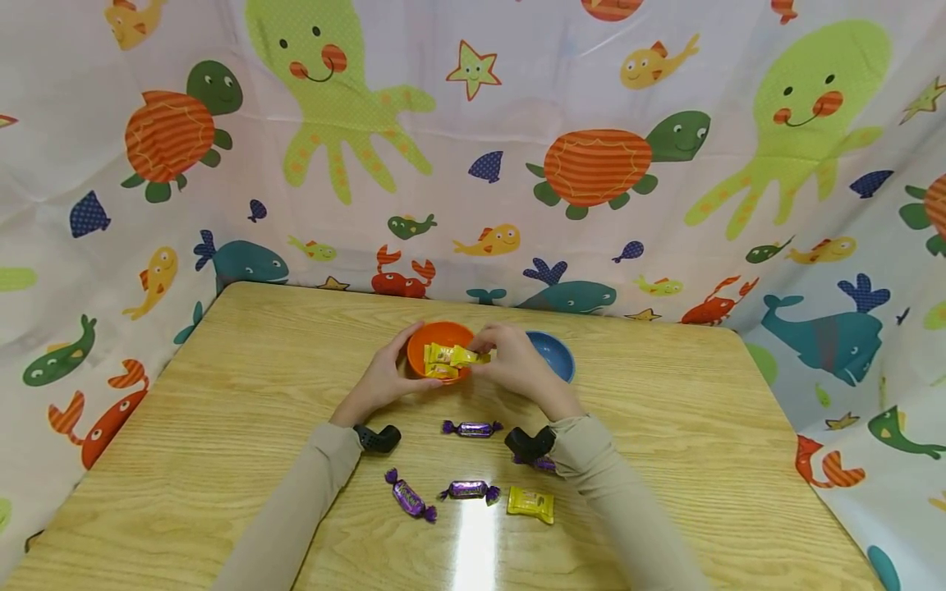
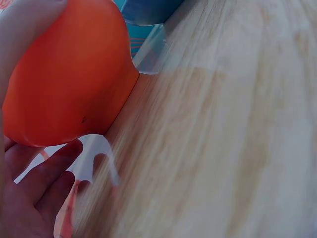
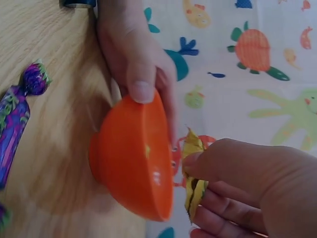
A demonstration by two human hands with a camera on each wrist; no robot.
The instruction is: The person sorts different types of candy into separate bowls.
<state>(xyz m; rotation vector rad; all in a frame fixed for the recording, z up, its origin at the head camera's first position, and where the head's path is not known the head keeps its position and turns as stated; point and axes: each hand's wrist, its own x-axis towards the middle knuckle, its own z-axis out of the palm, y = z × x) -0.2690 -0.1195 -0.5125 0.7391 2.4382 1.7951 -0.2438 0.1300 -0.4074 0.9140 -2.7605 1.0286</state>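
My left hand [image 1: 386,374] holds the orange bowl [image 1: 447,331], thumb at its near side and fingers round its left side. In the left wrist view the bowl [image 2: 69,74] has its base on the wooden table. A few yellow-wrapped candies [image 1: 441,371] lie inside. Over the bowl's right rim, my right hand [image 1: 515,361] pinches a yellow-wrapped candy [image 1: 467,357] between thumb and fingers. From the right wrist, this candy [image 3: 190,144] shows just beyond the bowl's mouth. The blue bowl [image 1: 554,353] stands behind my right hand, partly hidden by it; its contents are not visible.
Purple-wrapped candies lie nearer me: one [image 1: 473,429] below the orange bowl, one [image 1: 470,490] farther forward, one [image 1: 410,496] at left, and one [image 1: 543,465] partly under my right wrist. A yellow candy [image 1: 530,503] lies at front right. A patterned curtain [image 1: 458,148] backs the table.
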